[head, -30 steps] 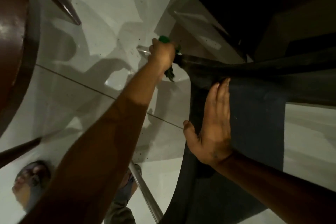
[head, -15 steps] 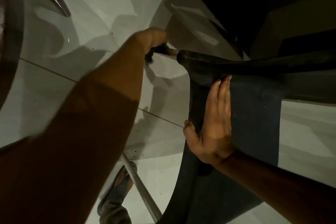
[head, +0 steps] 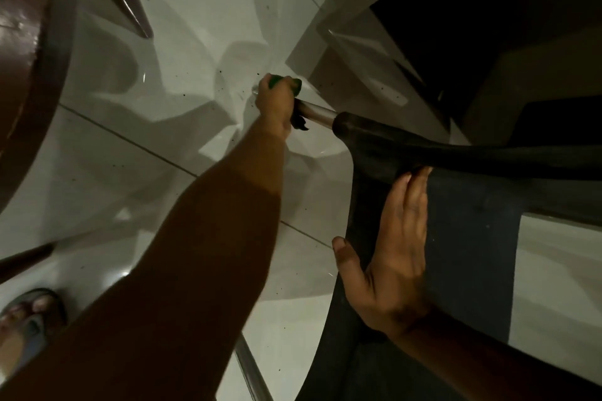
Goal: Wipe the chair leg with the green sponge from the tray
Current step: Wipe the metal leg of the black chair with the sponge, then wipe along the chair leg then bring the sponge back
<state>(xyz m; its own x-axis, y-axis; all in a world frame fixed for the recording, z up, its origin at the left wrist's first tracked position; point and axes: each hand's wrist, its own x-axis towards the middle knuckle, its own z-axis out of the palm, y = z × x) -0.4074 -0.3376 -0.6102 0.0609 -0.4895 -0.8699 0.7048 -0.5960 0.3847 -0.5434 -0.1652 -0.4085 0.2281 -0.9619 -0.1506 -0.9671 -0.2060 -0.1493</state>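
Note:
A dark chair [head: 472, 257] stands at the right, seen from above. Its metal leg [head: 317, 111] runs from the seat corner down toward the white floor. My left hand [head: 275, 104] is wrapped around the lower part of that leg with the green sponge [head: 286, 83] in its grip; only green bits show past the fingers. My right hand [head: 391, 257] lies flat, fingers together, on the chair seat near its front edge and holds nothing.
A brown wooden table edge [head: 29, 75] and its pointed leg [head: 120, 0] fill the upper left. A second metal chair leg [head: 252, 371] runs down near the bottom centre. My sandalled foot [head: 27, 329] is at the lower left. Dark furniture [head: 488, 26] sits behind the chair.
My left hand with the sponge slid up the leg toward the seat, then back down toward the floor. The right hand stayed flat on the seat.

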